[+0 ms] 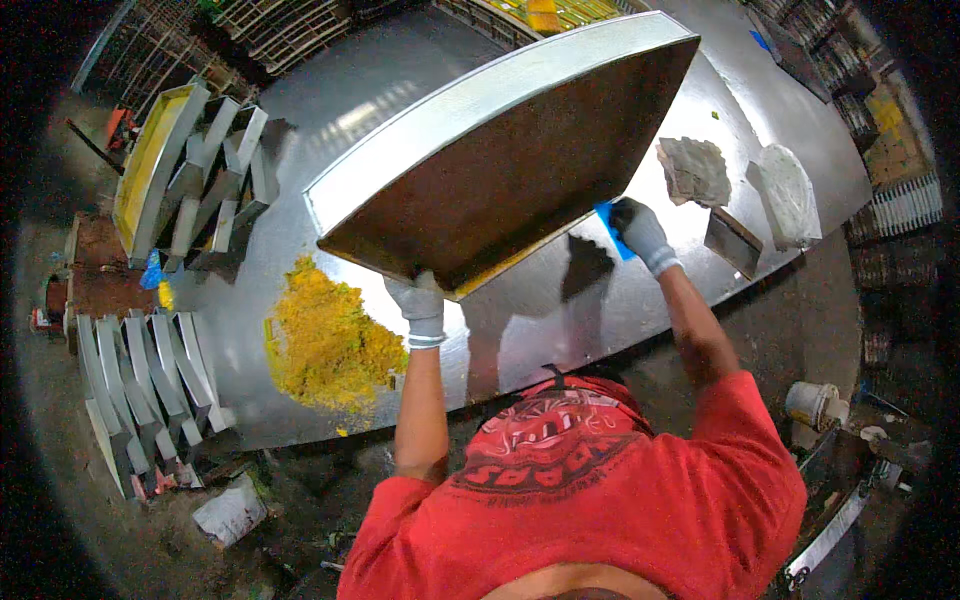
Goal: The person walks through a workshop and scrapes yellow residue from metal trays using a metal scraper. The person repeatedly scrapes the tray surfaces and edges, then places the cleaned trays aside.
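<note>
A shallow metal tray [517, 157] is tilted up over the sheet-metal table [525, 345], its brown inner face towards me and yellow residue along its near edge. My gloved left hand [418, 300] grips it by the near left corner. By its near right corner, my gloved right hand [641, 234] is shut on a flat blue piece [616, 234], apparently a scraper. Whether that hand also touches the tray cannot be told. A heap of yellow crumbly material [330, 337] lies left of my left hand.
Stacked trays [202, 187] stand at the table's left end, with more trays [146, 397] below them. A crumpled brown cloth [694, 172], a small dark block [733, 241] and a whitish oval thing [787, 195] lie at right. A white bucket [810, 403] stands beyond the near edge.
</note>
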A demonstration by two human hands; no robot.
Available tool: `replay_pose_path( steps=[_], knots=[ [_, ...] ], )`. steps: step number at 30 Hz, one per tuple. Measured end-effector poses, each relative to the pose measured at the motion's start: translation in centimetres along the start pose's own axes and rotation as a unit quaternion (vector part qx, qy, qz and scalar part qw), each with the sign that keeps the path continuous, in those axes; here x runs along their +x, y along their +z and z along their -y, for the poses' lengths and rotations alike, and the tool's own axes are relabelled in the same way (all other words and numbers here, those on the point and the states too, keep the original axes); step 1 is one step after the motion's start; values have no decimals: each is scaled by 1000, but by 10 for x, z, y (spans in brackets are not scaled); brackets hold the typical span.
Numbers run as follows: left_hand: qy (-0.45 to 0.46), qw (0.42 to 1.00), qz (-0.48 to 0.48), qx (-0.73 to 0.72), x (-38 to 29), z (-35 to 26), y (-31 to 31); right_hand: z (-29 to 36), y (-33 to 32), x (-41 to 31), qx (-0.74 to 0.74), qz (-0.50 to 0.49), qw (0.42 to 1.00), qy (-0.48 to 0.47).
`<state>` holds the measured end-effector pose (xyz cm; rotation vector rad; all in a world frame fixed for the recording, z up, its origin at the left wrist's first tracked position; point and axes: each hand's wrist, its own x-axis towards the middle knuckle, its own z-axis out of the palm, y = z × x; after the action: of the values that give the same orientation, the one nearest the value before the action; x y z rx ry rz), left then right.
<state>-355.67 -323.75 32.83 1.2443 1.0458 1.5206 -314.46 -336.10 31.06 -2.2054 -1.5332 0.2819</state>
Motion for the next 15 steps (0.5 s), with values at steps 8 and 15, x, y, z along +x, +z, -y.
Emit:
replay_pose_path(
  steps=[8, 15],
  knots=[
    [-4, 991, -43, 125, -14, -1, -10, -66, 81, 56, 26, 31, 997, 61],
    [-58, 998, -23, -28, -6, -1, 29, 84, 260, -3, 128, 193, 972, 41]
  ],
)
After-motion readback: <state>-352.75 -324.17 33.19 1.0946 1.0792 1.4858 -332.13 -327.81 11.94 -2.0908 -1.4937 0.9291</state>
